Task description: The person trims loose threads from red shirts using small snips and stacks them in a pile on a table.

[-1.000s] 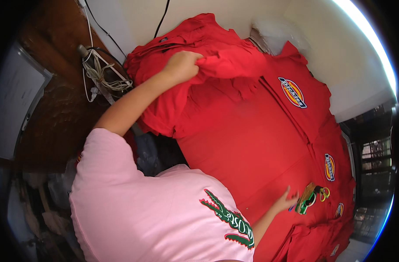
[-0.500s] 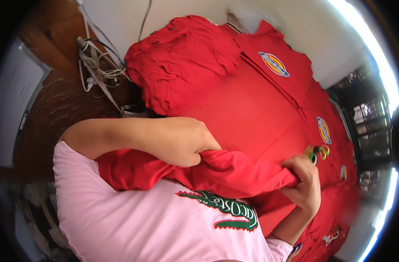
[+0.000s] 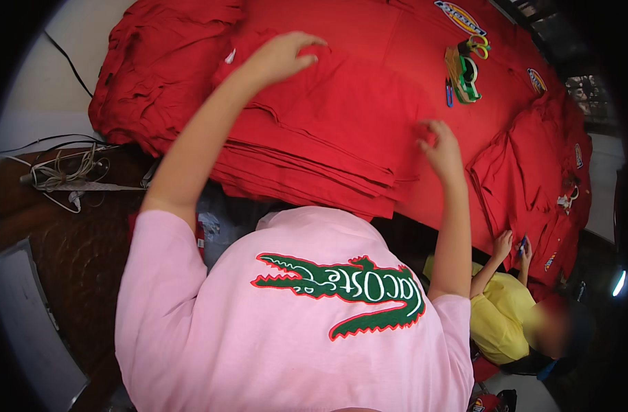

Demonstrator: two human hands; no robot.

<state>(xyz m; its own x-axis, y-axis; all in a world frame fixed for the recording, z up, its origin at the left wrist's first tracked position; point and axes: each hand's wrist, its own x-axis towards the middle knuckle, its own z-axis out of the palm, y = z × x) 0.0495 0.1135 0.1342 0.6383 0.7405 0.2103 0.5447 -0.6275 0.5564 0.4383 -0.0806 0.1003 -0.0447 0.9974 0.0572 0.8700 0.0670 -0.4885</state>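
Note:
A red garment [image 3: 348,103] lies spread over a stack of folded red garments [image 3: 307,168] at the table's near edge. Above its far left part hovers my left hand [image 3: 283,55], thumb and fingers apart, holding nothing. My right hand [image 3: 441,151] is raised beside the garment's right edge. Its fingers are bent but spread, with no cloth between them. Whether either hand brushes the cloth cannot be made out.
Beyond my right hand lie yellow-handled scissors [image 3: 478,47], a green tape dispenser [image 3: 468,79] and a blue pen [image 3: 449,96]. Crumpled red garments [image 3: 163,69] are heaped at left, near tangled cables [image 3: 73,172]. A yellow-shirted person [image 3: 503,312] works at right among red garments.
Both hands have let go of the red garment that they gripped near my chest. It now lies on the stack, and my arms reach forward. The view has shifted, showing the co-worker.

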